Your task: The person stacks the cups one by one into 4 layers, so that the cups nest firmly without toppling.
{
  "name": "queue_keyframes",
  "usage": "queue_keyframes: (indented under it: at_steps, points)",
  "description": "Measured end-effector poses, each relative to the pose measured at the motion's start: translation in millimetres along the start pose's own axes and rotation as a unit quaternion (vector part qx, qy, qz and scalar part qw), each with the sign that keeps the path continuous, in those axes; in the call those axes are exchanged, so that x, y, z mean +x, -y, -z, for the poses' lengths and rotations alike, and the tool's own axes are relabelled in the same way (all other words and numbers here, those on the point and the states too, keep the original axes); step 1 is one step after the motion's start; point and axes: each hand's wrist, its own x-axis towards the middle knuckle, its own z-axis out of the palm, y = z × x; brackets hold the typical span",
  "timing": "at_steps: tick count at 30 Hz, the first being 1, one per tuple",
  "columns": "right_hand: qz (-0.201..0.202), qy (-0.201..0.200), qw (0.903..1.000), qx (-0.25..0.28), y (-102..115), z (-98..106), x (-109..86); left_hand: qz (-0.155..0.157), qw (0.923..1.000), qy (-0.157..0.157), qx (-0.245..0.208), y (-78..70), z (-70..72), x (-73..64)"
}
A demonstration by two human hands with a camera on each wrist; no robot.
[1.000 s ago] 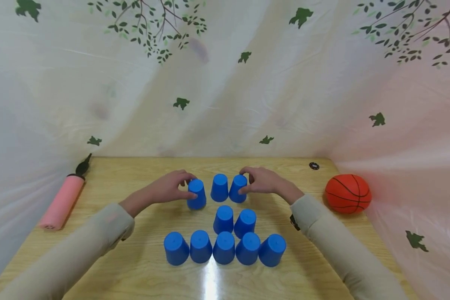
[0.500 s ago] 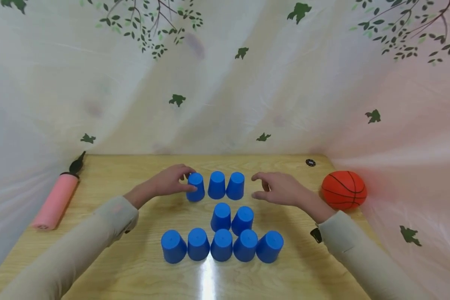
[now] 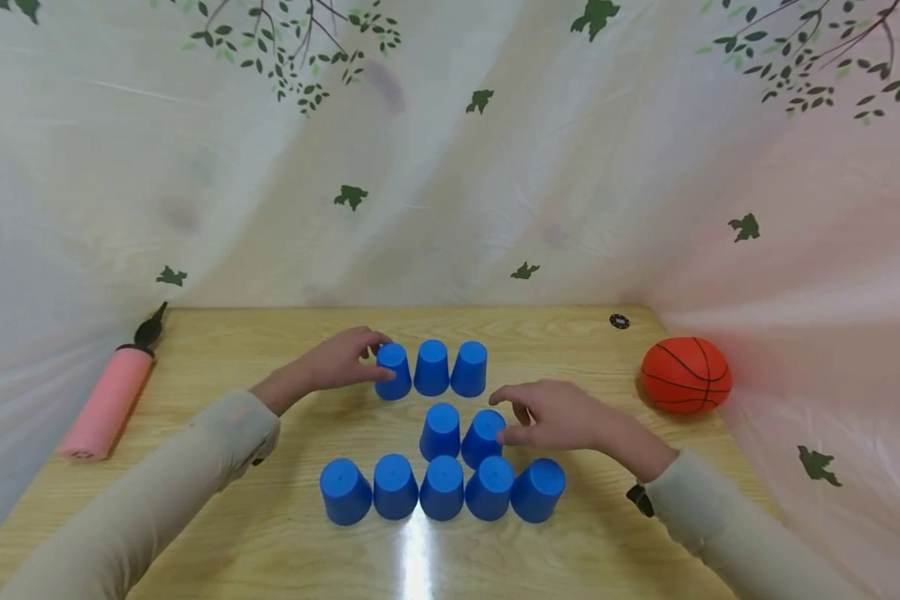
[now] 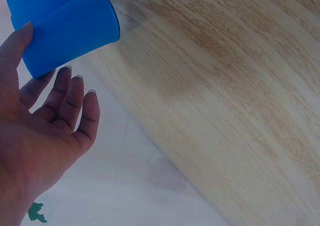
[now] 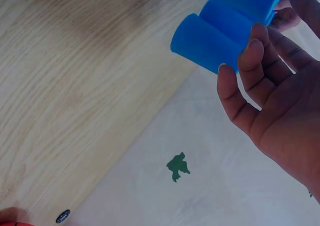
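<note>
I have the left hand [image 3: 345,360] stretched toward the table's [image 3: 270,500] far edge, thumb and forefinger pinching the left cup [image 3: 393,375] of the three-cup row [image 3: 431,368]. My right hand [image 3: 562,415] hangs nearer, thumb and fingers parted, the thumb overlapping the right cup [image 3: 481,438] of the middle pair, though I can't tell if it touches; wood separates that hand from the ball [image 3: 686,375] by the right edge, and five cups [image 3: 442,490] stand just this side of the pair.
</note>
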Motion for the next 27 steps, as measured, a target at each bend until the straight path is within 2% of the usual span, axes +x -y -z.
queue_keyframes:
  at_steps: [14,27]
  points:
    - [0.001,0.015,0.9999,0.005,0.2,-9.2,3.3,0.017,0.9998,0.0,-0.006,2.4,-2.9,4.0]
    - [0.016,0.015,0.9997,0.01,1.5,-15.2,12.1,0.008,0.9998,-0.004,-0.016,2.5,-3.5,3.0]
